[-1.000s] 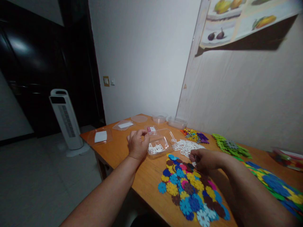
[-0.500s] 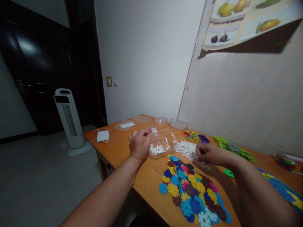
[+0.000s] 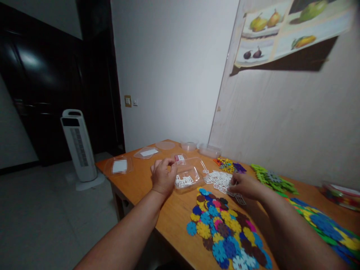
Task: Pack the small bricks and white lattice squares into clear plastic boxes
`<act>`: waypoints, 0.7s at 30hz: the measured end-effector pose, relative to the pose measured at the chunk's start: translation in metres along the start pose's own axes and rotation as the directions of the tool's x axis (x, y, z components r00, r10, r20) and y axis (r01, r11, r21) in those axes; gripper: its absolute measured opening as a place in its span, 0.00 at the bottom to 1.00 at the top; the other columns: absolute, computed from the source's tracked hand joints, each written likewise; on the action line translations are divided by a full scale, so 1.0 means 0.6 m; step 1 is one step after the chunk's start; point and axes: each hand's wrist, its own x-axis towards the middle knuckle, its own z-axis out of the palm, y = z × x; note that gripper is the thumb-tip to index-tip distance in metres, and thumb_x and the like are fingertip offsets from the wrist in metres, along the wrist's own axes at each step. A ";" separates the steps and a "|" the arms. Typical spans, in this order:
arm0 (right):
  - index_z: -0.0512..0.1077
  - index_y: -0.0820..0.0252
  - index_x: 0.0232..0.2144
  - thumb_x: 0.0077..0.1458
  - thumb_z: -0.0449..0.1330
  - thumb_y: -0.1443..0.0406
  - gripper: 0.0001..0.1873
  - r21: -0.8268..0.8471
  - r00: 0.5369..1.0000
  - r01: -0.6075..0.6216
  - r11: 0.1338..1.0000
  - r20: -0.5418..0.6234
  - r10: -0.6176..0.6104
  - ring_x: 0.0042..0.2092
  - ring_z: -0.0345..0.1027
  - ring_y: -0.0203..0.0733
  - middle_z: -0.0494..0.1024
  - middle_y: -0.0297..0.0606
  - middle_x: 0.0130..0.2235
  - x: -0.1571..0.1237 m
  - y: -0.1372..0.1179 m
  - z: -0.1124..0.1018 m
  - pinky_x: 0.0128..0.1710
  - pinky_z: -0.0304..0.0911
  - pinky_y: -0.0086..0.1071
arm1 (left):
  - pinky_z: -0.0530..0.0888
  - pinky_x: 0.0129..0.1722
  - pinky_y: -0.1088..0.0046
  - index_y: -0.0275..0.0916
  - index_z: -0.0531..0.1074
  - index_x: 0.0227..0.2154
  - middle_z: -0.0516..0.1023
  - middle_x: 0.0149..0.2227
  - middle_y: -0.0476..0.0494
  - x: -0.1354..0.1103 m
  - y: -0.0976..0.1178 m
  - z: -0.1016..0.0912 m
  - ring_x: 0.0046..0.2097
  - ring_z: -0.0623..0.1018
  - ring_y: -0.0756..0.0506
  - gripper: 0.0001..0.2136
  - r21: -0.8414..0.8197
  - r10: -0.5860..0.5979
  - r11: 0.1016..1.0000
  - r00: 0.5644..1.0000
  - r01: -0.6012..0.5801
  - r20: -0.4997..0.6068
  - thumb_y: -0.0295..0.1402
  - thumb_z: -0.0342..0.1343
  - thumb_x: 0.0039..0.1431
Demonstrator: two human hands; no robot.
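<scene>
My left hand (image 3: pixel 164 177) is closed on the left rim of a clear plastic container (image 3: pixel 198 169), thumb and fingers pinched together. Some white openwork pieces (image 3: pixel 184 182) lie inside this container. To its right is a loose heap of the same flat white pieces (image 3: pixel 218 179) on the table. At the right edge of that heap, my right hand (image 3: pixel 244 185) is bent down with its fingertips drawn together; what they hold, if anything, is hidden. Nearer to me spreads a pile of colourful notched plastic discs (image 3: pixel 222 228).
On the wooden table (image 3: pixel 174 221) are clear lids (image 3: pixel 146 152), a shallow clear box (image 3: pixel 210 150), small orange and purple pieces (image 3: pixel 229 165), green pieces (image 3: pixel 272 178) and a blue-yellow pile (image 3: pixel 323 223). A white tower fan (image 3: pixel 80 150) stands on the floor at left.
The whole view has shifted slightly. My right hand stays at the white heap while its forearm has swung a little, now covering a green disc. My left hand keeps its hold on the container.
</scene>
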 end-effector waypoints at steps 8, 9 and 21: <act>0.66 0.58 0.23 0.42 0.66 0.61 0.12 -0.085 0.996 -0.022 0.996 0.082 0.029 0.31 0.65 0.39 0.72 0.34 0.27 0.010 0.014 0.019 0.27 0.50 0.29 | 0.64 0.48 0.62 0.44 0.74 0.34 0.80 0.37 0.48 0.000 0.002 -0.001 0.45 0.75 0.42 0.04 0.002 0.016 1.000 1.000 -0.016 -0.003 0.33 0.54 0.57; 0.65 0.58 0.23 0.42 0.66 0.61 0.12 -0.080 0.997 -0.011 0.997 0.077 0.017 0.31 0.64 0.38 0.71 0.33 0.27 0.012 0.016 0.018 0.27 0.50 0.29 | 0.64 0.48 0.62 0.44 0.74 0.34 0.80 0.37 0.48 0.000 0.002 -0.001 0.45 0.75 0.42 0.04 0.001 0.015 1.000 1.000 -0.015 -0.003 0.33 0.55 0.57; 0.63 0.59 0.18 0.53 0.61 0.58 0.17 0.301 0.999 0.007 0.954 0.044 -0.021 0.23 0.59 0.33 0.65 0.31 0.19 -0.006 -0.016 -0.010 0.24 0.56 0.28 | 0.63 0.49 0.63 0.44 0.74 0.34 0.80 0.38 0.48 0.001 0.001 0.001 0.46 0.74 0.43 0.05 0.007 -0.002 1.000 1.000 0.002 0.017 0.33 0.54 0.58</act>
